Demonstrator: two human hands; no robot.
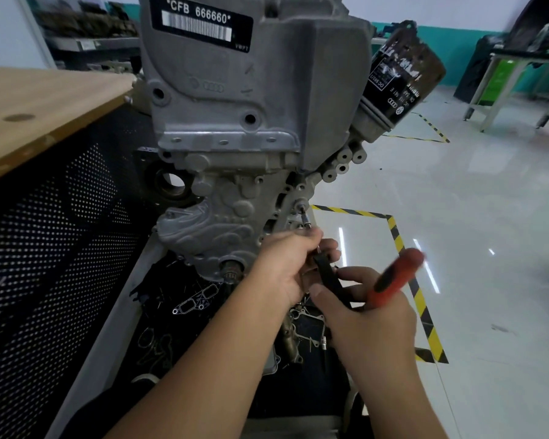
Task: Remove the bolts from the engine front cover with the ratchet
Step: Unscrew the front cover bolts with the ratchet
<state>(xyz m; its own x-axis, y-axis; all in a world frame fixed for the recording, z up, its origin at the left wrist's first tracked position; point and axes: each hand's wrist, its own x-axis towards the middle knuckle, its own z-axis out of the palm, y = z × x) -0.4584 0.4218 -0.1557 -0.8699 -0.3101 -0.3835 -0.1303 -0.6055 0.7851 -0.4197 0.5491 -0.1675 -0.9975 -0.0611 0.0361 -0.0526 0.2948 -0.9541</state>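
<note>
Two bare hands meet low at the right side of the engine. The left hand (286,264) curls its fingers round the head end of the ratchet (333,280), near the small extension bit (305,218) that reaches up to a bolt (300,205) on the right edge of the engine front cover (222,217). The right hand (368,315) grips the ratchet's orange and black handle (393,277), which is blurred and points up to the right. The cover is grey cast metal with ribs and bosses, set under a larger upper housing (235,90) bearing a black label (202,23) reading CFB 666660. A dark, worn oil filter (400,77) stands out from the engine's upper right. Below the hands, loose gaskets and small parts lie in a dark tray (184,312). A wooden bench top (45,106) with a perforated black panel sits to the left; yellow and black floor tape (419,299) runs along the glossy floor to the right
</note>
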